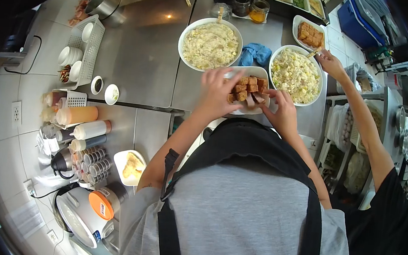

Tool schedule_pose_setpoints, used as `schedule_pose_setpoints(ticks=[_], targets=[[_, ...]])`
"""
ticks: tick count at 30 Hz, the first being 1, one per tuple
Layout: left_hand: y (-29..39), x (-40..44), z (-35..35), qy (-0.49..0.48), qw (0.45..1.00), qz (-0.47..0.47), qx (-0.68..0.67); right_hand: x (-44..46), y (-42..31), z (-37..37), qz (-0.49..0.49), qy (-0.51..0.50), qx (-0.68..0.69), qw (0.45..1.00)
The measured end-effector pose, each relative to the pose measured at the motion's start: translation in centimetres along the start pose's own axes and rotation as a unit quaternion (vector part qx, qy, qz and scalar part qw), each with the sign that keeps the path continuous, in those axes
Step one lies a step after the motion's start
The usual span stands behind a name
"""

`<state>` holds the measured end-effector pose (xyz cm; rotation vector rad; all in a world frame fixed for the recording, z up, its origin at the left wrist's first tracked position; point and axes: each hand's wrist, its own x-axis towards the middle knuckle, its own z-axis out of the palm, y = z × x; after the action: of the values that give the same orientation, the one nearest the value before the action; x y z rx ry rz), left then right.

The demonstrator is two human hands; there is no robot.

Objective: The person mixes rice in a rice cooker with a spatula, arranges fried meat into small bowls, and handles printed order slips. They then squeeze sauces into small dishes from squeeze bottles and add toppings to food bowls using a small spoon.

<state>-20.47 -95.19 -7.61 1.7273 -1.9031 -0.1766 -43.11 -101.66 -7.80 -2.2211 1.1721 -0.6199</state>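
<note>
A white rectangular dish [246, 110] in front of me holds browned, crusty chunks of meat [241, 88], which look like roast pork, with paler cut sides near the right end. My left hand [216, 93] reaches over the dish's left side, fingers spread and slightly blurred. At the right end, my right hand [283, 111] has thumb and fingertips around a piece of the meat. Behind the dish stands a white bowl of fried rice [210, 45], and to its right a second bowl of fried rice [296, 76].
A co-worker's hand [331, 64] reaches in from the right to the second bowl's rim. Another dish of meat [310, 36] sits behind it. A blue cloth [255, 54] lies between the bowls. Jars [259, 10] and a topping rack stand behind; squeeze bottles [77, 115] stand left.
</note>
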Motion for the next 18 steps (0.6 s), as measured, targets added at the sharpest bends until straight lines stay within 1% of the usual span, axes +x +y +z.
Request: schedule_pose_setpoints(ticks=[2,5,8,11,14,17,18], targets=[[-0.9,-1.2,-0.9,-0.003,0.998,-0.063,-0.005,0.6,-0.5,-0.1,-0.036,-0.004,0.009,0.999],[-1.0,-1.9,-1.0,0.001,0.997,-0.073,0.011,1.4,-1.5,0.0,-0.091,-0.006,-0.001,0.996],[0.0,-1.7,-0.5,0.002,0.999,-0.048,-0.005,1.3,-0.9,0.5,-0.089,-0.050,-0.038,0.994],[1.2,-1.3,0.2,0.005,1.000,-0.008,-0.009,1.7,-1.3,0.2,-0.065,-0.051,-0.058,0.995],[1.7,-0.9,1.3,-0.001,0.999,0.044,-0.002,1.4,-0.8,0.3,-0.058,-0.075,-0.059,0.994],[1.0,-0.6,3.2,0.008,0.989,0.146,0.017,0.6,-0.2,0.8,-0.053,-0.058,-0.054,0.995],[0.8,-0.3,3.6,0.010,0.986,0.164,0.019,0.5,-0.2,0.7,-0.048,-0.058,-0.057,0.996]])
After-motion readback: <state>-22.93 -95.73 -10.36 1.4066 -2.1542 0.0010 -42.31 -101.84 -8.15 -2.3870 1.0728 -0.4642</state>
